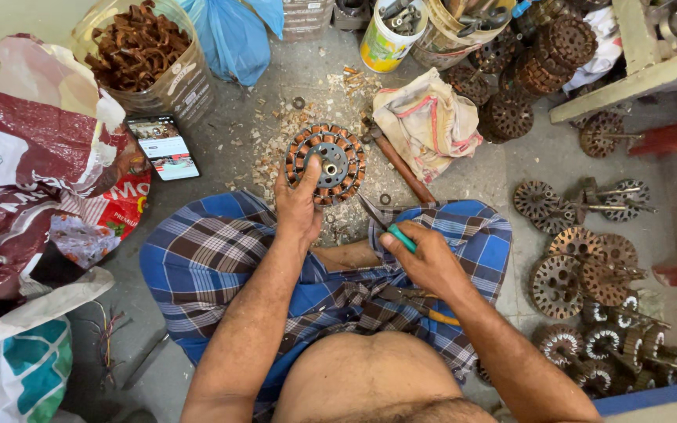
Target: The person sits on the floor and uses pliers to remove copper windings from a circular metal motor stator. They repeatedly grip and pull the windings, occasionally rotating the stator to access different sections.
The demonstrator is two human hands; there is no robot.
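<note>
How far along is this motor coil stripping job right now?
Done: a tub of pulled copper windings and bare rusty cores. In hand: the left hand steadies a wound stator while the right hand grips a green-handled tool. Left: this stator's coils.

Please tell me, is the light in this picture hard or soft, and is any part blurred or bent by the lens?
In the head view the light is soft and even, with only faint shadows on the floor. The motor winding under the left hand is sharp, and the right hand with the green-handled tool too. The wide lens stretches the bags at the left edge. The phone screen shows no glare.
</note>
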